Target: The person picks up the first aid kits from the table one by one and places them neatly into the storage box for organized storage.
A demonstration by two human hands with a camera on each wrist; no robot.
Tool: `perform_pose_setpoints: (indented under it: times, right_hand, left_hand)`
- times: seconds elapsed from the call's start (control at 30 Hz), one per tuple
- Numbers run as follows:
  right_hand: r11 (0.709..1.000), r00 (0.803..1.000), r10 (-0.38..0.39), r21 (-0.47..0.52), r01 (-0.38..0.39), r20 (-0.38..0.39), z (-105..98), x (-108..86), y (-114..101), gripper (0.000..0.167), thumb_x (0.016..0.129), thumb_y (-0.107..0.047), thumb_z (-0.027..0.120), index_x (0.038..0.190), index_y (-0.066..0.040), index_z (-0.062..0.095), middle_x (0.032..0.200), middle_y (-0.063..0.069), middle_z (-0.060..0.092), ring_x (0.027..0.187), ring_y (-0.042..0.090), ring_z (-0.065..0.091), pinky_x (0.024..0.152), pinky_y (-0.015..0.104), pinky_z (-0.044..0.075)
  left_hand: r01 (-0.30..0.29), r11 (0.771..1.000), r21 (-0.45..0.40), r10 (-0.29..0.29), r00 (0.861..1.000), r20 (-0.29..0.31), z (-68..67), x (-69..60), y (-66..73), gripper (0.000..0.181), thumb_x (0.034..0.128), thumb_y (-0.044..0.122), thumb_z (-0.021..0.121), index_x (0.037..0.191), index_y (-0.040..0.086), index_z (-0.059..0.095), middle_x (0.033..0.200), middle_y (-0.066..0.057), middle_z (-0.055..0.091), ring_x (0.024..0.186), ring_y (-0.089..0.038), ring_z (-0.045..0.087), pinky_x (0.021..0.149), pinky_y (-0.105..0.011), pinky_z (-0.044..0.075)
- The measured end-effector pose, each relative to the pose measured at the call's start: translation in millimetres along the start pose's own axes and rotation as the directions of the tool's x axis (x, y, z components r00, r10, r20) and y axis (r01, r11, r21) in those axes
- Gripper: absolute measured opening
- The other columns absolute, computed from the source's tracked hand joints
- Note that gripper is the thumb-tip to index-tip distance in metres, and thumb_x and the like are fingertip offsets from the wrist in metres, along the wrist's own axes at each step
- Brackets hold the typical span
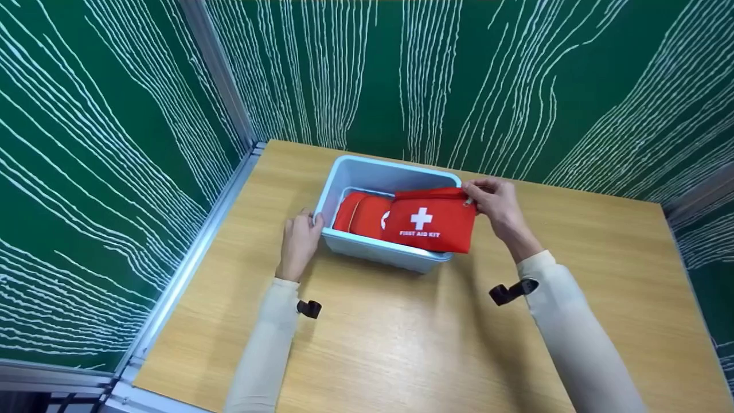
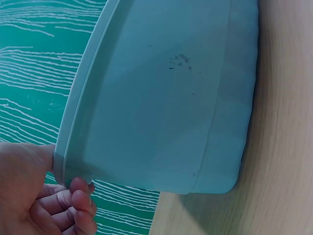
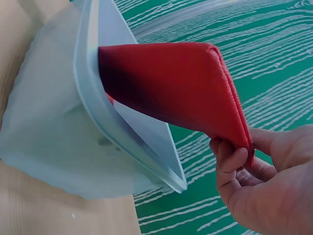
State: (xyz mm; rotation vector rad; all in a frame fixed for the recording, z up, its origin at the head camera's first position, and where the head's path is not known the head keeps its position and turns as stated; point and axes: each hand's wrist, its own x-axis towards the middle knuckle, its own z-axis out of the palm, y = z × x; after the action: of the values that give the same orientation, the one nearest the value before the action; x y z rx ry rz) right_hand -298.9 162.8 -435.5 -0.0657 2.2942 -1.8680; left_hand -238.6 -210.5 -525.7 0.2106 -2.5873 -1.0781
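A light blue plastic bin (image 1: 378, 252) stands on the wooden table. My left hand (image 1: 301, 241) pinches its rim at the near left corner, thumb and curled fingers on either side in the left wrist view. With my right hand (image 1: 499, 209) I grip the upper right corner of a red first aid pouch (image 1: 430, 226), which bears a white cross and lettering. The pouch is tilted and sticks out over the bin's right rim, its left part still within the opening. Beside it inside the bin lies another red pouch (image 1: 364, 213), partly covered by the first.
The bin sits near the back of the wooden table (image 1: 367, 344). Green panels with white wavy lines (image 1: 384, 74) rise behind and at both sides, and a metal frame rail (image 1: 189, 258) runs along the left edge. Black bands (image 1: 513, 291) are on both wrists.
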Motion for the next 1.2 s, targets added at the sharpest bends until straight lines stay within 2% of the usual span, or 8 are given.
perform_pose_setpoints:
  times: [0.17, 0.33, 0.53, 0.63, 0.87, 1.07, 1.2]
  right_hand:
    - [0.998, 1.000, -0.011, -0.068, 0.011, 0.000, 9.9, 10.1, 11.0, 0.046, 0.095, -0.026, 0.064, 0.128, 0.004, 0.058, 0.100, 0.004, 0.062, 0.080, 0.013, 0.058, 0.070, 0.019, 0.052]
    - [0.989, 0.999, -0.022, -0.142, 0.029, 0.044, 20.3, 8.8, 11.5, 0.040, 0.097, -0.022, 0.061, 0.129, 0.002, 0.058, 0.109, 0.012, 0.061, 0.088, 0.016, 0.059, 0.076, 0.021, 0.054]
    - [0.986, 0.995, -0.051, -0.154, 0.064, 0.082, 27.7, 4.5, 8.5, 0.038, 0.097, -0.018, 0.059, 0.130, 0.000, 0.058, 0.122, 0.017, 0.060, 0.106, 0.030, 0.059, 0.090, 0.039, 0.054]
    - [0.988, 0.994, -0.054, -0.142, 0.067, 0.091, 27.4, 2.5, 7.8, 0.038, 0.098, -0.020, 0.059, 0.131, -0.001, 0.057, 0.127, 0.017, 0.059, 0.113, 0.035, 0.057, 0.092, 0.043, 0.053]
    - [0.989, 0.996, -0.058, -0.131, 0.067, 0.073, 16.4, -2.4, 13.1, 0.042, 0.098, -0.024, 0.058, 0.134, -0.001, 0.054, 0.131, 0.019, 0.054, 0.108, 0.023, 0.057, 0.084, 0.031, 0.055]
    - [0.991, 0.997, -0.079, -0.105, 0.078, -0.005, 0.3, -8.5, 21.9, 0.046, 0.099, -0.026, 0.055, 0.136, 0.001, 0.050, 0.133, 0.019, 0.052, 0.110, 0.019, 0.056, 0.083, 0.027, 0.055]
    - [0.992, 0.996, -0.075, -0.108, 0.070, -0.042, -13.0, -20.0, 21.8, 0.047, 0.100, -0.024, 0.054, 0.137, 0.003, 0.047, 0.135, 0.021, 0.051, 0.107, 0.012, 0.056, 0.083, 0.025, 0.054]
  left_hand:
    - [-0.002, 1.000, -0.018, 0.002, 1.000, 0.023, 0.8, -0.2, 1.8, 0.029, 0.0965, 0.024, 0.053, 0.075, 0.004, 0.056, 0.060, 0.000, 0.039, 0.057, -0.015, 0.041, 0.053, -0.029, 0.033]
    - [0.008, 1.000, -0.016, -0.007, 1.000, 0.030, 1.0, -0.1, 3.5, 0.028, 0.0968, 0.025, 0.052, 0.078, 0.004, 0.057, 0.061, 0.000, 0.040, 0.058, -0.015, 0.043, 0.053, -0.029, 0.034]
    - [0.024, 1.000, -0.009, -0.023, 0.999, 0.030, 1.5, 1.3, 5.1, 0.028, 0.0966, 0.024, 0.053, 0.083, 0.002, 0.062, 0.062, -0.001, 0.043, 0.060, -0.017, 0.045, 0.055, -0.030, 0.036]
    - [0.028, 1.000, 0.007, -0.028, 0.999, 0.022, 2.0, 2.2, 5.2, 0.027, 0.0961, 0.025, 0.054, 0.085, 0.002, 0.063, 0.063, -0.001, 0.045, 0.062, -0.018, 0.047, 0.058, -0.031, 0.038]
    - [0.012, 1.000, -0.014, -0.012, 1.000, 0.013, 1.4, 1.1, 4.9, 0.025, 0.0949, 0.022, 0.055, 0.090, 0.001, 0.066, 0.062, -0.001, 0.046, 0.061, -0.016, 0.045, 0.057, -0.030, 0.037]
    - [0.024, 0.999, -0.030, -0.023, 0.999, 0.028, 0.1, 0.0, 2.1, 0.024, 0.0962, 0.022, 0.054, 0.089, 0.002, 0.063, 0.063, -0.001, 0.045, 0.059, -0.015, 0.044, 0.053, -0.028, 0.035]
    - [0.037, 0.999, -0.027, -0.036, 0.999, 0.034, -1.2, -0.4, 0.2, 0.024, 0.0963, 0.022, 0.054, 0.088, 0.002, 0.063, 0.065, -0.002, 0.046, 0.060, -0.015, 0.045, 0.055, -0.029, 0.037]
